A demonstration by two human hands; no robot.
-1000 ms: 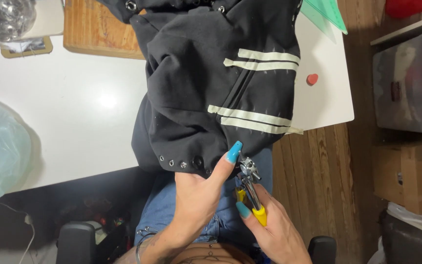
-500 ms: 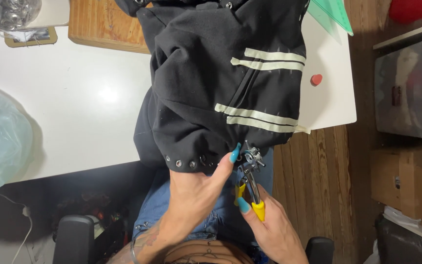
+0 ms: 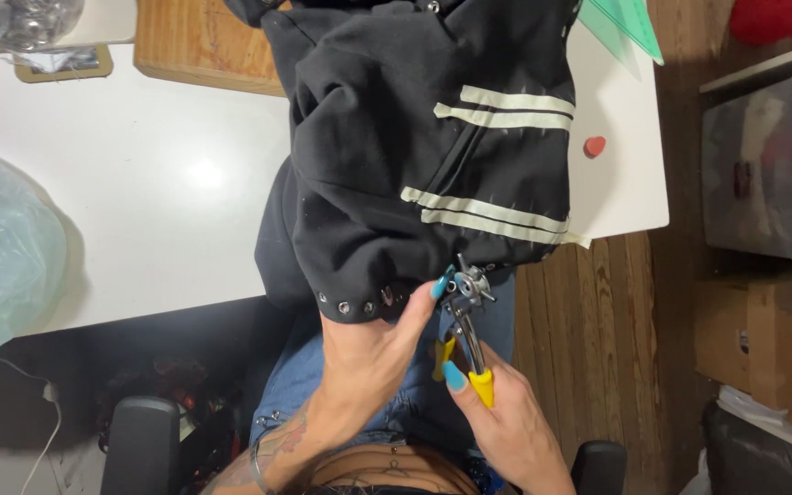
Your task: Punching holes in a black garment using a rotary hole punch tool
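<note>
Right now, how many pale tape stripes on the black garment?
4: an upper pair and a lower pair, right of the black fabric garment on the white table. Folds may hide more.

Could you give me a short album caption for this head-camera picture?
Left hand steadies black garment hem while right hand holds yellow-handled punch pliers there.

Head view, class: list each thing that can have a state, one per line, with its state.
Black garment: crumpled, hem hanging off the white table.
Punch pliers: head at the hem.
Right hand: gripping the yellow handles.
Left hand: holding the hem.
</note>
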